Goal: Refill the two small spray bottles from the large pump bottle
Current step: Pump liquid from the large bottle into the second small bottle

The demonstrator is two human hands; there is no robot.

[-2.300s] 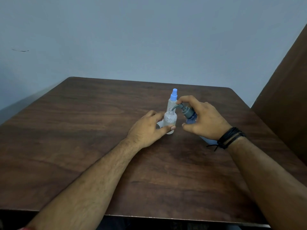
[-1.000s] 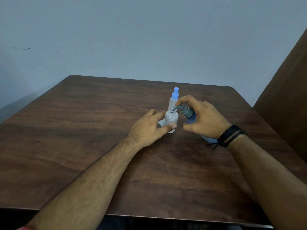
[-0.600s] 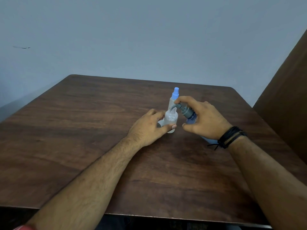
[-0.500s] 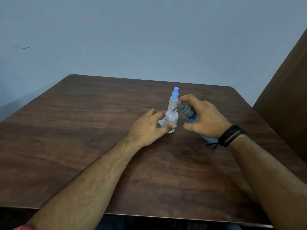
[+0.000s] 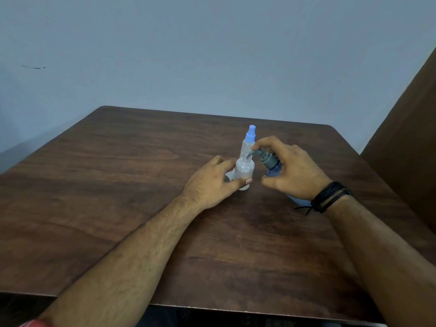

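The left hand point(image 5: 213, 182) held the open little bottle point(image 5: 244, 172) on the table point(image 5: 118, 185). The right hand point(image 5: 291, 171) gripped the big pump bottle point(image 5: 271, 164), spout over it.

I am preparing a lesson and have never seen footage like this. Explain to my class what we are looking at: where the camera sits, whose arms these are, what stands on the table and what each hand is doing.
There is no machine here. The picture comes from one wide-angle camera worn on a person's head, looking forward and down, so the two bare arms reaching in from the bottom are that person's own.

They work on a dark wooden table. The left hand holds a small clear bottle upright on the table; its top is off and its neck is open. The right hand, with a black wristband, grips a large pump bottle tilted toward it, a finger lying on the grey pump head, whose spout points into the open neck.

Just behind stands a second small bottle with a blue spray top. Something small and pale lies under the left hand; I cannot tell what it is.
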